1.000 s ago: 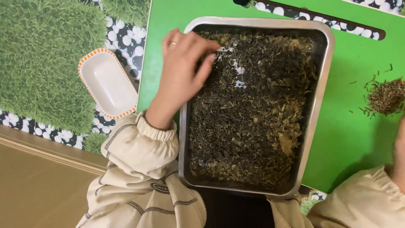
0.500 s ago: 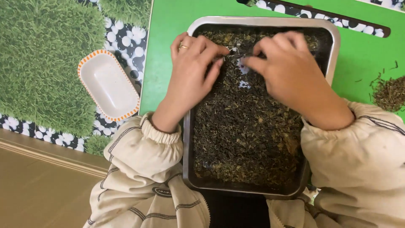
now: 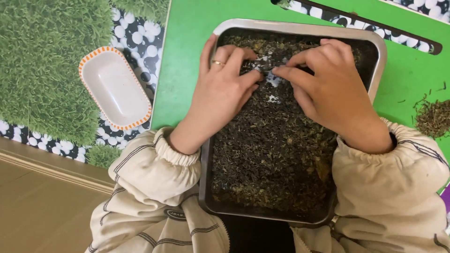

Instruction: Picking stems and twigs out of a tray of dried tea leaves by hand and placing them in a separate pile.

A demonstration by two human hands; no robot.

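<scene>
Head view: both hands down in a metal tray [image 3: 380,51] of dark dried leaves [image 3: 272,173], which sits on a green board [image 3: 187,70] on the counter. Left hand [image 3: 220,93] lies palm down on the leaves at the tray's far-left part, fingers spread and slightly curled, gold ring [image 3: 217,63] on one finger. Right hand [image 3: 328,89] rests on the far-right part, fingertips drawn narrow toward the left hand's, nearly touching over a small bare patch of tray bottom [image 3: 273,80]. Cannot tell whether either hand pinches any leaves; nothing lifted clear. Leaves cover almost the whole tray, near end included. Cream striped sleeves [image 3: 154,173] reach to both wrists. White oval dish with orange-striped rim [image 3: 115,86] stands left of the board on grass-and-pebble-print mat [image 3: 51,70], apart from the tray. Small loose pile of the same leaves [image 3: 433,117] lies on the board at the right edge.
</scene>
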